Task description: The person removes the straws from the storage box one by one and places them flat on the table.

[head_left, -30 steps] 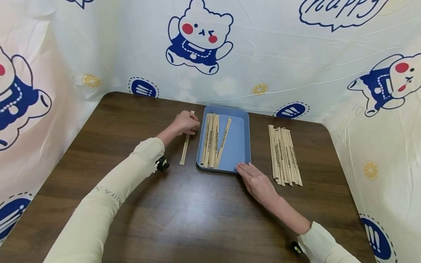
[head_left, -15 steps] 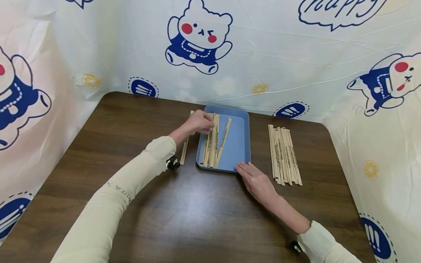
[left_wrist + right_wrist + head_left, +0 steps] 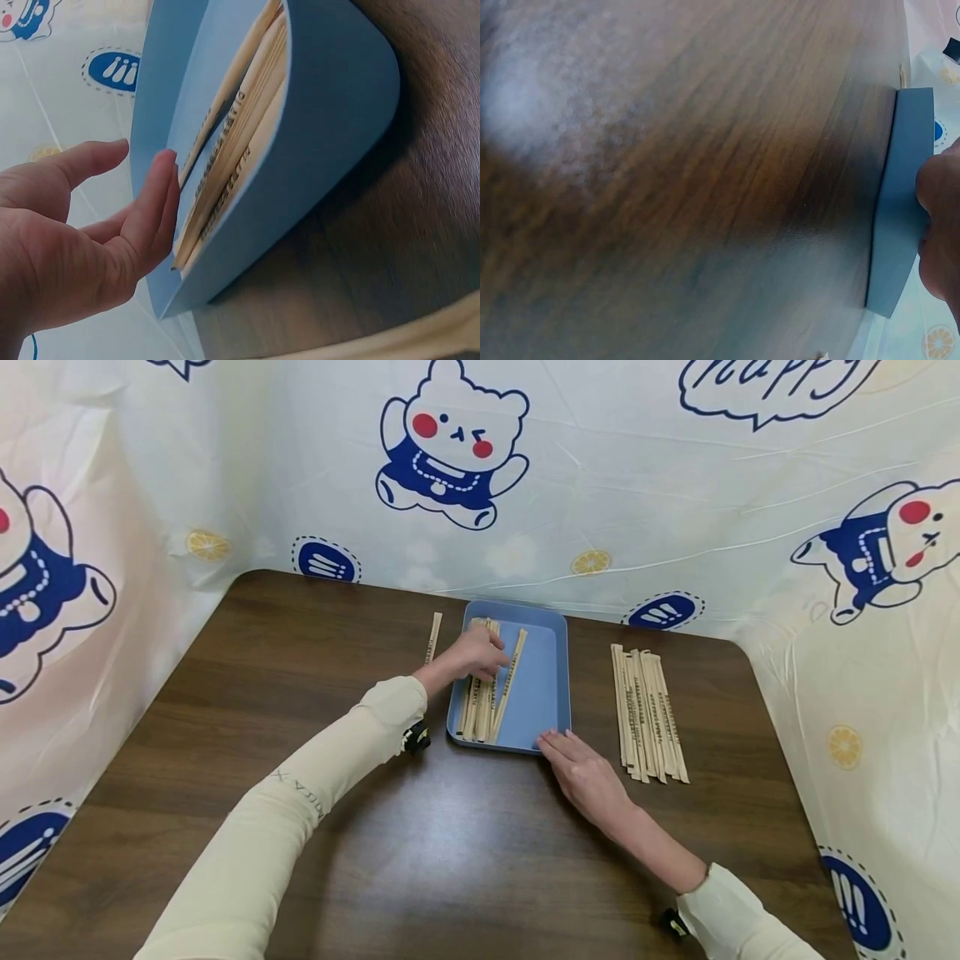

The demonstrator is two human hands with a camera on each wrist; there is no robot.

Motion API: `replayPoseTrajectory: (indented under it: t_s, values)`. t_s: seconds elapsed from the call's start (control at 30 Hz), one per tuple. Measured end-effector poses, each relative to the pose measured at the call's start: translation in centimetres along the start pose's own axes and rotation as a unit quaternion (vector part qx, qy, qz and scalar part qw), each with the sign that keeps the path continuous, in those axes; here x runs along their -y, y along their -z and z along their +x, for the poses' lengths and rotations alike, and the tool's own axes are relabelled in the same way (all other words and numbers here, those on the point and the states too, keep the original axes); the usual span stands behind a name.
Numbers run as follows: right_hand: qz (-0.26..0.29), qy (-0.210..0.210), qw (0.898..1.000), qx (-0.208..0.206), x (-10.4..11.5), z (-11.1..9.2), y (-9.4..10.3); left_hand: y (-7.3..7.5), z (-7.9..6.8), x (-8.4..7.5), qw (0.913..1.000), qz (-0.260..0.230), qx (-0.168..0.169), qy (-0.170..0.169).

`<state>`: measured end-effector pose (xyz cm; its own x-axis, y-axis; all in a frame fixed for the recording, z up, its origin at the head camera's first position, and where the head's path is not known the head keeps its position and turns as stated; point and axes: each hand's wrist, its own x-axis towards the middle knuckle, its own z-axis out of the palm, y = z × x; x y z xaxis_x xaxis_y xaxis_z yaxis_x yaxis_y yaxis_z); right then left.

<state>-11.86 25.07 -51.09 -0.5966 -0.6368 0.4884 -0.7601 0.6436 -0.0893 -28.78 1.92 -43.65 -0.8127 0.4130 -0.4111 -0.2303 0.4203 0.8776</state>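
My left hand (image 3: 478, 653) is over the left part of a blue tray (image 3: 542, 689), above a row of slim paper-wrapped straws (image 3: 477, 714). In the left wrist view its thumb and fingers stand apart with nothing between them, fingertips beside the straws at the tray wall. One straw (image 3: 510, 685) leans at a slant to the right of that row. My right hand (image 3: 588, 781) rests its fingers at the tray's near right corner; the right wrist view shows it against the wall. A single straw (image 3: 432, 637) lies on the table left of the tray, partly hidden by the left arm.
A bunch of several similar straws (image 3: 648, 714) lies on the brown table (image 3: 420, 860) to the right of the tray. A printed curtain (image 3: 300, 468) hangs along the table's back and sides, close behind the tray.
My left hand has moved right from the single straw to above the row in the tray, leaving that straw on the table. My right hand and the tray have stayed put.
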Motion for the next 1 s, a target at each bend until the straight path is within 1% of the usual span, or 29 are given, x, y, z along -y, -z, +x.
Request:
replayPoseTrajectory:
  t_s: [0.1, 0.17, 0.33, 0.43, 0.6, 0.7, 0.83, 1.0]
  values:
    - [0.002, -0.002, 1.0, 0.003, 0.0, 0.0, 0.0, -0.7, 0.2, 0.0, 0.9999, 0.017, 0.003, 0.0]
    - [0.003, -0.002, 1.0, 0.003, 0.0, 0.0, 0.0, -1.1, 0.2, 0.0, 0.9996, 0.028, -0.001, -0.002]
    - [0.0, -0.002, 1.0, 0.001, 0.0, 0.0, 0.0, -1.9, 0.5, 0.0, 0.9949, 0.093, -0.031, -0.023]
    - [-0.001, -0.004, 1.0, -0.002, 0.1, -0.1, 0.0, -2.3, 1.0, 0.0, 0.989, 0.139, -0.037, -0.032]
    - [0.0, -0.006, 1.0, -0.006, 0.1, 0.0, 0.0, -2.9, 1.7, 0.1, 0.977, 0.204, -0.051, -0.033]
    - [-0.001, -0.006, 1.0, -0.006, 0.2, 0.0, 0.0, -3.2, 1.7, -0.1, 0.9665, 0.247, -0.058, -0.04]
    - [-0.001, -0.001, 1.0, -0.007, 0.2, 0.1, 0.0, -3.6, 1.7, -0.3, 0.9558, 0.283, -0.06, -0.049]
    - [0.003, 0.0, 1.0, -0.003, 0.2, 0.0, -0.1, -4.4, 2.1, -0.1, 0.9475, 0.31, -0.061, -0.05]
